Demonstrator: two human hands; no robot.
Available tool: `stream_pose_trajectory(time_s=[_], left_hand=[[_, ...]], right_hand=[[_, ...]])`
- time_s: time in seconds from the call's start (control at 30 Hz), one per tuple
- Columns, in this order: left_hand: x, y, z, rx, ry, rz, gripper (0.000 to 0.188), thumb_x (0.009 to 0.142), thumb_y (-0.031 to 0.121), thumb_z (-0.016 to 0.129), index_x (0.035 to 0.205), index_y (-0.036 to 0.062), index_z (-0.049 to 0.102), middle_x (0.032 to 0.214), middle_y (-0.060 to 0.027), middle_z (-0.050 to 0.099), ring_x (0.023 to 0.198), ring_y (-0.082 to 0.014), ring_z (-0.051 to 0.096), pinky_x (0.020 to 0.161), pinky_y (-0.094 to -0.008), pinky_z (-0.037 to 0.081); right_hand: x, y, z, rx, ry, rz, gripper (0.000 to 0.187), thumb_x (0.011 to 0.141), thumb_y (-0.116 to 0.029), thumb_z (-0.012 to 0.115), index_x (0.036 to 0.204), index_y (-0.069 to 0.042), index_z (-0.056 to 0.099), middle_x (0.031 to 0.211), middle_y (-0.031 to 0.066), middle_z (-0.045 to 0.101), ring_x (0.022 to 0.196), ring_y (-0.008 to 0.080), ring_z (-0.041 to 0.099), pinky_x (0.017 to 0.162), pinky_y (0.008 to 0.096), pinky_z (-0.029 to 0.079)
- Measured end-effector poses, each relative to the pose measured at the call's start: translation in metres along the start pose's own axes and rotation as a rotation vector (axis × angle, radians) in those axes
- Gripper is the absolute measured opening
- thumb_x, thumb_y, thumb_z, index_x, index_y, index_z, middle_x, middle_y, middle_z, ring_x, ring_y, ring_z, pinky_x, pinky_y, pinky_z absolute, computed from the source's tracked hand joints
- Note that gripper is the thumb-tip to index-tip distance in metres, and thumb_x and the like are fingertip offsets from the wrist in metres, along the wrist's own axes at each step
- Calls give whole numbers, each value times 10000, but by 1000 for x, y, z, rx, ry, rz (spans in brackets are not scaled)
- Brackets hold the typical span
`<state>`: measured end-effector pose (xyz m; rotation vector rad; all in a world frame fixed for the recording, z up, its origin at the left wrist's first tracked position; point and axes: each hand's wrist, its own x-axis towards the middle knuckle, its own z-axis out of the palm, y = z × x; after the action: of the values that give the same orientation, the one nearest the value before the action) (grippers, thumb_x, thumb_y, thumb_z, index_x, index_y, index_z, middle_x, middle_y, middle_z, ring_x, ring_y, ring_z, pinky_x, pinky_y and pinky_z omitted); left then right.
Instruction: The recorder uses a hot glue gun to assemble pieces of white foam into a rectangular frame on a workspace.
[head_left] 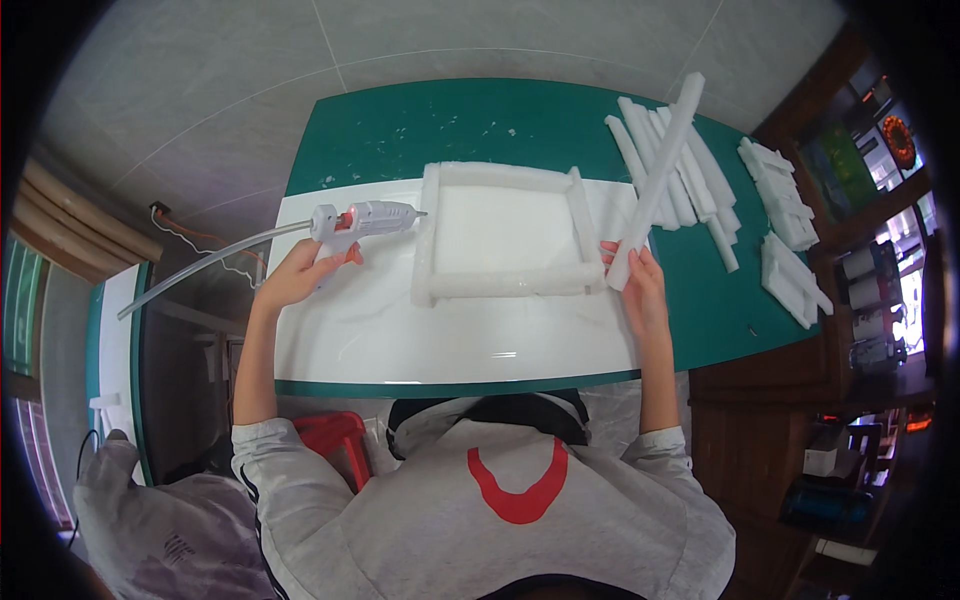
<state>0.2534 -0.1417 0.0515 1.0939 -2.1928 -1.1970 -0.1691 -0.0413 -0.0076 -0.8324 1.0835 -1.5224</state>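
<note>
My left hand (300,272) is closed round the handle of a white hot glue gun (375,216), whose nozzle points right. A long clear glue stick (215,253) sticks out of the gun's back end. In my right hand (640,280) is a long white foam strip (660,170), gripped near its lower end and slanting up to the right. Between my hands a rectangular frame of white foam strips (505,282) lies on a glossy white board (450,345). The glue gun's tip is close to the frame's left side, and the held strip's lower end is near its right corner.
Several loose foam strips (700,185) lie at the right of the green table (420,120). Beyond them are foam pieces joined together (778,195) and a smaller joined one (795,280). A red plastic stool (345,445) stands below the table's front edge, left of my legs.
</note>
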Motion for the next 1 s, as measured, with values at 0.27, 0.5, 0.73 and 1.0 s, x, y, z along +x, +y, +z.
stream_pose_trajectory(time_s=[0.27,0.5,0.73,1.0], left_hand=[[-2,-19,2,7,25,62,199,844,193,471,913,25,554,825,-36,560,765,-125,506,691,-265,401],[1,-22,2,-122,-21,26,215,855,174,483,942,-18,525,780,-61,545,706,-130,519,640,-266,439],[-1,-23,-1,19,5,10,212,853,184,474,945,3,535,727,-41,536,699,-120,502,672,-269,404],[-1,-21,3,-6,12,-34,214,848,180,478,939,-2,547,720,-42,541,691,-118,503,665,-269,408]], right_hand=[[8,6,-21,50,25,-84,329,902,-229,435,1097,35,445,1024,154,551,875,195,539,833,310,403],[3,13,-35,54,85,-99,315,912,-226,414,1088,34,439,938,136,562,816,182,526,799,300,404],[6,13,-33,43,71,-91,311,914,-215,407,1087,41,440,921,129,566,818,176,521,792,295,403],[7,15,-37,80,74,-77,285,900,-209,439,1070,18,462,911,123,586,805,153,533,782,272,413]])
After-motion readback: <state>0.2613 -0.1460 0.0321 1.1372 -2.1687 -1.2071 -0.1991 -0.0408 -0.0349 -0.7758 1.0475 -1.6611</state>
